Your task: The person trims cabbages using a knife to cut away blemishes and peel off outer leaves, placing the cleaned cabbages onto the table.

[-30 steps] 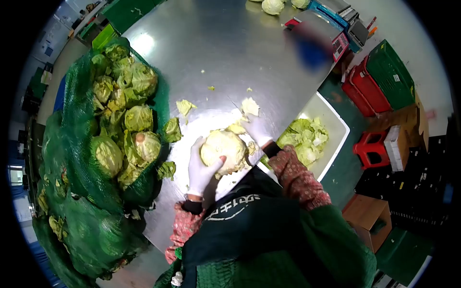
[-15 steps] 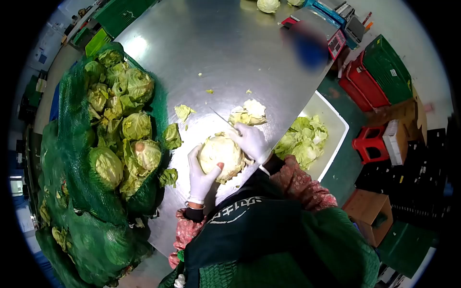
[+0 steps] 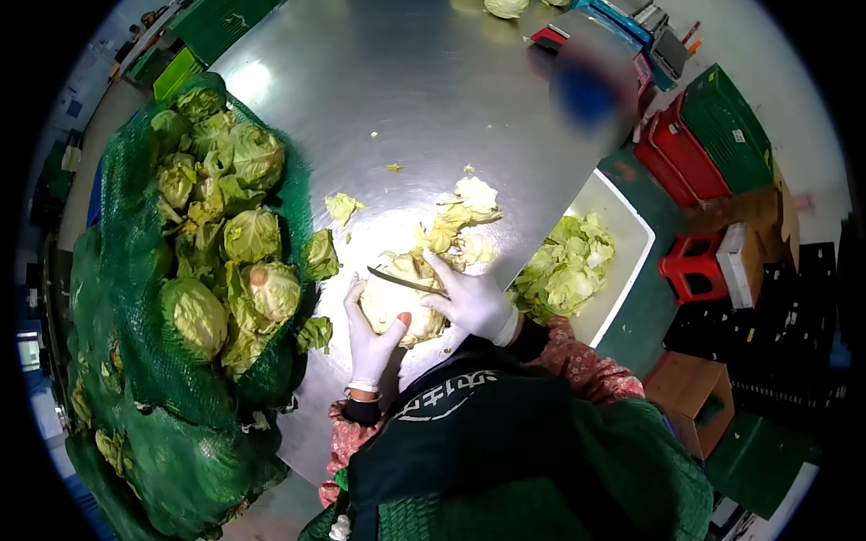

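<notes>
Under the cabbage I hold spreads my shiny metal table; on it lie heaped leaves just beyond the cabbage, loose leaf scraps toward the left, and pale cabbages at the far end.

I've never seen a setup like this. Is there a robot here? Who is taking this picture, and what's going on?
No robot: these are a person's own two hands in white gloves. The camera is worn on that person's head, looking forward and down, so the dark apron shows below.

The left hand steadies a pale cabbage from the side. The right hand holds a knife, its blade over the cabbage; whether it is cutting in is hard to tell.

Loose leaves lie on the metal table. A green net sack full of cabbages stands at the left, and a white bin of leaves at the right.
</notes>
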`<state>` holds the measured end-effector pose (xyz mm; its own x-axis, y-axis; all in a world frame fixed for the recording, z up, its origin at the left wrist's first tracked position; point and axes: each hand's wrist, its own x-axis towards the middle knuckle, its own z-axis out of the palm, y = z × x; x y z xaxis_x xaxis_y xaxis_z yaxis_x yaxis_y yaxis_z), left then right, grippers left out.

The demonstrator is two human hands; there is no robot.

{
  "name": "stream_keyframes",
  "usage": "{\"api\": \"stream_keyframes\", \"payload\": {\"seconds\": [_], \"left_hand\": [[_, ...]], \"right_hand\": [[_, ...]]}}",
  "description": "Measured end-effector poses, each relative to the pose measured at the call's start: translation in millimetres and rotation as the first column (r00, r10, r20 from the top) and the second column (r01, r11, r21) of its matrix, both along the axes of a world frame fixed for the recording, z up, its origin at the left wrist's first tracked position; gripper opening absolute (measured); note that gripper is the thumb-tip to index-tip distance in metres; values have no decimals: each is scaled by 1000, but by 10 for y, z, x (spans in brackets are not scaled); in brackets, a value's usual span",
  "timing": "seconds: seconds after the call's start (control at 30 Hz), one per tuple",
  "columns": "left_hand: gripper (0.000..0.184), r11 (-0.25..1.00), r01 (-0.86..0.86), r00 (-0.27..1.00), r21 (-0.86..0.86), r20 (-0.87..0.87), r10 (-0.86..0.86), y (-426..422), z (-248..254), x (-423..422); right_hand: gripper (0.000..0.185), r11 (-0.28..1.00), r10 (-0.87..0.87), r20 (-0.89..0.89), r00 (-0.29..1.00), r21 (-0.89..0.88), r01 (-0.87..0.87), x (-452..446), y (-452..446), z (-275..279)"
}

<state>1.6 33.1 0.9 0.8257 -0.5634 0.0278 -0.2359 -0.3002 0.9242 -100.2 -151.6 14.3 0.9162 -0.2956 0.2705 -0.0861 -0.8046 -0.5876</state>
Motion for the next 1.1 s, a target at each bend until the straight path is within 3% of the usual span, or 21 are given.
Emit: {"api": "stream_keyframes", "payload": {"seconds": [0.03,0.07,0.17,0.2,0.23,0.27,0.3,0.4,0.43,0.47,0.5,0.57,0.67,0.77,0.8,0.83,0.9,0.93,1.0,1.03,1.1], "left_hand": [[81,988,-18,968,-154,-250,-21,-17,-7,-7],[81,988,-14,967,-154,-254,-26,-25,-14,-6],[85,993,35,971,-115,-231,-61,-12,-27,3],[85,992,34,972,-118,-227,-61,20,-31,-35],[86,995,57,992,-87,-103,-66,62,-44,-61],[87,996,67,998,-59,21,-66,64,-66,-59],[92,994,10,994,-112,-104,-22,75,-77,-81],[95,1000,-9,999,28,-44,11,102,130,-25],[92,995,53,994,89,91,-62,110,118,14],[92,994,52,994,92,92,-61,105,109,15],[88,990,79,990,119,109,-92,85,100,4],[80,995,57,992,81,111,-66,16,57,-12],[78,995,58,986,83,150,-70,22,64,-12],[81,999,-1,993,35,119,-3,131,-88,-47],[81,999,-19,994,35,111,15,123,-84,-80],[82,995,-100,995,13,0,100,132,-65,-140],[89,984,-179,977,-23,-118,175,151,-116,-145],[89,982,-186,976,-17,-116,183,131,-56,-138],[89,975,-193,979,106,83,185,26,144,-149],[88,982,-127,992,142,26,124,35,145,-113],[86,984,-92,989,153,127,73,1,131,-72]], "right_hand": [[60,1000,-25,-143,989,0,25,6,28,60],[60,1000,-29,-147,989,0,30,35,27,105],[47,995,-31,-478,878,70,73,189,-128,144],[48,917,70,-98,993,-385,-103,154,-464,-337],[47,999,21,-34,999,-37,-22,195,-526,-494],[45,948,-37,10,999,315,32,244,-581,-552],[45,949,-29,5,1000,314,26,245,-559,-467],[49,914,-147,-94,985,367,171,263,-284,-16],[55,971,-110,-58,992,205,120,292,-174,62],[62,997,-74,-26,997,36,75,334,-89,140],[62,996,-77,-25,997,37,78,400,-38,222],[50,987,-86,-257,963,108,117,512,-17,330],[38,944,-186,-325,927,202,261,688,-234,-17],[30,966,-224,-475,851,8,259,498,-479,-221],[26,963,-256,-428,867,-30,269,427,-445,-264],[26,966,-243,-212,947,40,257,320,-387,-300],[37,981,-189,222,957,84,174,205,-247,-325],[44,981,-118,-10,993,155,118,90,-149,-97],[57,973,5,-93,996,229,17,-35,63,21],[57,973,-1,-93,996,228,23,-62,121,11],[70,997,-57,-260,964,-60,43,-71,188,0]]}}
